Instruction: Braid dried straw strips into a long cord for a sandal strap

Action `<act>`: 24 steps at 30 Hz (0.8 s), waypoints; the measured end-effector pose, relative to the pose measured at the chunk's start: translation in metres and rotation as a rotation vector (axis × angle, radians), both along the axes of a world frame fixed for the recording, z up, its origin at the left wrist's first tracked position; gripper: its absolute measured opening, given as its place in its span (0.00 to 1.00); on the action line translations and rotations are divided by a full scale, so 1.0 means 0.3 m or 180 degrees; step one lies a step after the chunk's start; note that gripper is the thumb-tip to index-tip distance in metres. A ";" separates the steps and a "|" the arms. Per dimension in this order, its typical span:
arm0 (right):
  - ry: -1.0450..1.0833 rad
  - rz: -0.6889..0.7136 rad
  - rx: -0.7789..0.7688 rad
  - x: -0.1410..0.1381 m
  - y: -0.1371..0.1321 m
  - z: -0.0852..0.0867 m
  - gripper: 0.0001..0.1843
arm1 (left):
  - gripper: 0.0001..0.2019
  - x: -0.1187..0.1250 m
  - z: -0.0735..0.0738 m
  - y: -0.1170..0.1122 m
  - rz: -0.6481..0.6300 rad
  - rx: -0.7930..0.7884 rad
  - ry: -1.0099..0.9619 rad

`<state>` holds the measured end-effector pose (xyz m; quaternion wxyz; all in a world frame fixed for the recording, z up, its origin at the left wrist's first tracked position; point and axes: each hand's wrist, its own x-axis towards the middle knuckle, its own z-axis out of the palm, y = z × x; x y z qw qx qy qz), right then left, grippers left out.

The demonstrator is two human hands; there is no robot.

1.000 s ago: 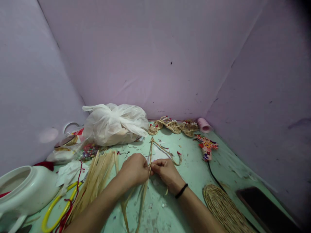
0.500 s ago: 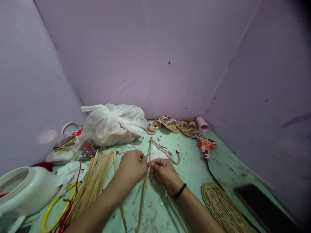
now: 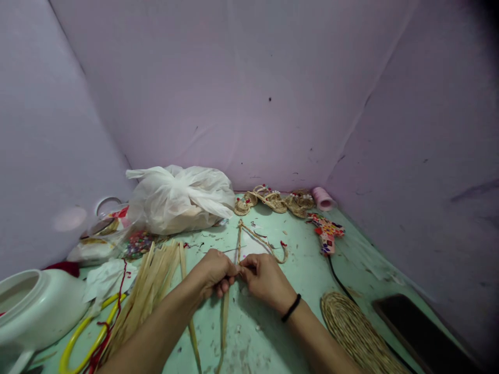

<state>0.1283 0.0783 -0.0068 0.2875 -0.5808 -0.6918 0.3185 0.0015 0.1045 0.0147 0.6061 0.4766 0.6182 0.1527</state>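
A thin straw braid [image 3: 239, 242] runs from a knotted point at the far end down to my fingers. Its other leg bends off to the right and ends near a bit of red thread. My left hand [image 3: 216, 271] is closed in a pinch on the braid's near end. Opposite it, fingertips almost touching, my right hand [image 3: 267, 279] pinches the same spot; a black band circles that wrist. One flat straw strand [image 3: 224, 319] hangs toward me below my left hand. The exact strands between the fingertips are hidden.
Left of my hands lie loose straw strips [image 3: 148, 291], yellow-handled scissors [image 3: 74, 340] and a white pot [image 3: 58, 296]. A white plastic bag [image 3: 183, 200], small woven sandals [image 3: 275, 201] and pink thread spool [image 3: 323, 199] line the back. Rightward are a patterned corded tool [image 3: 327, 231], woven sole [image 3: 356, 332] and dark phone [image 3: 419, 330].
My left hand has turned and come lower, its fingers now curled at the braid's end. The strand that trailed below my right hand no longer shows there.
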 end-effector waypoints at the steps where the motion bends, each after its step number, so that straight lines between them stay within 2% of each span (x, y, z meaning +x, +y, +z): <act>1: -0.0339 -0.0053 0.0175 0.000 -0.007 0.009 0.11 | 0.10 0.001 0.001 -0.003 -0.0037 0.0077 0.0087; 3: -0.0775 -0.0157 0.0342 -0.003 -0.020 0.030 0.10 | 0.09 0.005 0.002 -0.009 -0.0083 0.0196 0.0181; 5: -0.0978 -0.0289 0.0279 -0.009 -0.029 0.051 0.10 | 0.08 0.009 0.002 -0.014 -0.0060 0.0259 0.0187; 10: -0.1017 -0.0581 -0.0249 -0.028 -0.042 0.085 0.12 | 0.08 0.020 -0.002 -0.022 -0.0050 0.0335 0.0239; 14: -0.1157 -0.0671 -0.0124 -0.055 -0.066 0.094 0.11 | 0.06 0.020 -0.005 -0.023 0.0056 0.0330 0.0219; 20: -0.1499 -0.0321 0.0092 -0.083 -0.097 0.107 0.12 | 0.06 -0.003 0.025 -0.014 -0.0243 0.0370 -0.0196; 22: -0.1392 -0.0152 -0.0025 -0.066 -0.089 0.111 0.10 | 0.05 -0.011 0.033 -0.005 -0.0324 0.0343 -0.0253; 24: -0.0988 -0.0114 -0.0259 -0.035 -0.068 0.112 0.09 | 0.04 -0.019 0.034 0.004 -0.0353 0.0339 -0.0359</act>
